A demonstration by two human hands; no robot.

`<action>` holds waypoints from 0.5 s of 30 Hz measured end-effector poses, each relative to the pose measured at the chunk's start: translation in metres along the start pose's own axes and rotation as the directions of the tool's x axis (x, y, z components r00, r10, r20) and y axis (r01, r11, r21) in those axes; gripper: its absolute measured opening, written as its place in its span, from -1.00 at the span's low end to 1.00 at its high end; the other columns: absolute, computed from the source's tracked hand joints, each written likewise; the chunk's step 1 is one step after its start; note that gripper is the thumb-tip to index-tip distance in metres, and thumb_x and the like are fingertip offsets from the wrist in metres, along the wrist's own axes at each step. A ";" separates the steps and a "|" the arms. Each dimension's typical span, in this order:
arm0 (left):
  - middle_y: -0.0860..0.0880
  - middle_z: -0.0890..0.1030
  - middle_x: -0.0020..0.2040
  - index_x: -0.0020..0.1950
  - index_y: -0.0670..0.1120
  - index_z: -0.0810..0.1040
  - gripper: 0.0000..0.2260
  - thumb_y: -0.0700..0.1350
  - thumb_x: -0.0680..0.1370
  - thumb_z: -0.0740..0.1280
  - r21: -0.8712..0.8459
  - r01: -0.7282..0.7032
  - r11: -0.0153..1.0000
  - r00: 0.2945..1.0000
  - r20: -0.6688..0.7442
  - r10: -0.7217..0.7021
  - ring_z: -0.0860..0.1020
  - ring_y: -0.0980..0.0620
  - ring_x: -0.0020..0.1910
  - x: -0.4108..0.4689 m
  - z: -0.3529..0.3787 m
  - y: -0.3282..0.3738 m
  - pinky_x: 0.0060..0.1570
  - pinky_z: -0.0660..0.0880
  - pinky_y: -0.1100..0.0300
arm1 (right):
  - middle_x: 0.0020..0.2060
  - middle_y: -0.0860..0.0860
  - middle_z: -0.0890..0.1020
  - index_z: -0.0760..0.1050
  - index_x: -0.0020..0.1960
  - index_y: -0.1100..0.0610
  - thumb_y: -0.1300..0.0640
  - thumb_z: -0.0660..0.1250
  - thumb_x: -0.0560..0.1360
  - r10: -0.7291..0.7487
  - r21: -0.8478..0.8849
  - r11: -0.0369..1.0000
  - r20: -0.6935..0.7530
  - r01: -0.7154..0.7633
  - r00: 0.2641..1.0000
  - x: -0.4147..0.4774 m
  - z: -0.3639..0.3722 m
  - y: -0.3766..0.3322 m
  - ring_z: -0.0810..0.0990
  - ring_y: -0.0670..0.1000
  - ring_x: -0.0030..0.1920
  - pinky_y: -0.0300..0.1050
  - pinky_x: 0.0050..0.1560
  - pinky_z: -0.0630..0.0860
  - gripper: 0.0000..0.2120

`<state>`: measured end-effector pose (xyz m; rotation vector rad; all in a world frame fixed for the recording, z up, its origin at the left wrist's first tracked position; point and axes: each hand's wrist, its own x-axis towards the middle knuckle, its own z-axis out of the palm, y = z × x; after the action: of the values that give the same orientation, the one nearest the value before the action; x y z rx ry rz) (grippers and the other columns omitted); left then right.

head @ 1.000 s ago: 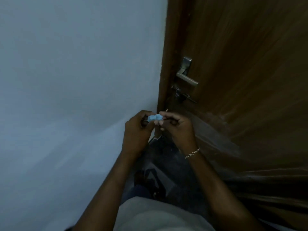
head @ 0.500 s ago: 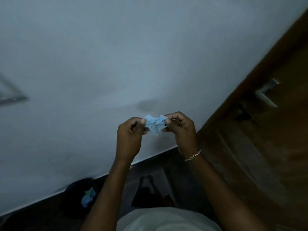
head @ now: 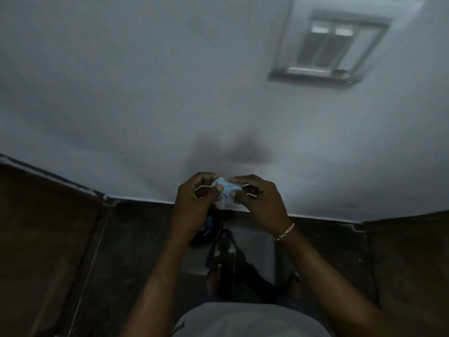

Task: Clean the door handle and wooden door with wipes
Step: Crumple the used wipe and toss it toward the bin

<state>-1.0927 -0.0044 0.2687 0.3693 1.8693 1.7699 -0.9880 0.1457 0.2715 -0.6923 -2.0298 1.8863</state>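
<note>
At the centre of the frame, both hands, the left hand and right hand, pinch a crumpled blue wipe closed-fingered. Best to pull its edges apart evenly, flattening it; no door handle shows here.

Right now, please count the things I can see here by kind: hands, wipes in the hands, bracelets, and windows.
Hands: 2, left hand and right hand
Blue wipe: 1
Bracelet: 1
Window: 1
Total: 5
</note>
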 end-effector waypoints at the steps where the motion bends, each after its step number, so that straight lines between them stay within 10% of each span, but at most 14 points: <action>1: -0.01 0.73 -0.09 -0.01 0.03 0.69 -0.90 -0.16 0.53 0.46 0.036 0.004 0.999 0.999 -0.033 -0.003 0.72 0.04 -0.14 0.000 -0.018 -0.011 -0.16 0.65 0.17 | 0.01 0.07 0.72 0.68 0.09 0.22 0.31 0.49 0.47 0.021 -0.035 0.999 0.013 -0.020 1.000 0.003 0.019 0.009 0.73 0.05 -0.06 -0.04 -0.08 0.69 -0.80; 11: 0.05 0.72 -0.20 -0.17 0.14 0.68 -0.73 -0.26 0.53 0.41 0.157 0.263 0.952 0.957 -0.166 -0.237 0.70 -0.02 -0.13 0.031 -0.105 -0.186 0.01 0.66 -0.14 | -0.02 0.02 0.74 0.72 0.04 0.13 0.36 0.37 0.49 0.357 -0.287 0.898 0.036 -0.333 0.933 0.047 0.137 0.154 0.70 -0.02 0.00 0.06 0.13 0.64 -0.76; 15: -0.05 0.67 0.14 0.17 0.00 0.64 -0.81 -0.18 0.59 0.37 0.287 0.389 0.875 0.921 -0.140 -0.364 0.64 -0.11 0.16 0.059 -0.112 -0.252 0.12 0.57 0.12 | 0.12 0.14 0.70 0.66 0.19 0.21 0.41 0.30 0.49 0.445 -0.374 0.834 0.019 -0.406 0.896 0.065 0.151 0.210 0.66 0.11 0.15 -0.02 0.27 0.56 -0.67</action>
<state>-1.1619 -0.0922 0.0101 0.0329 2.1136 1.2502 -1.0890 0.0579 0.0407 -1.2600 -2.4902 1.8023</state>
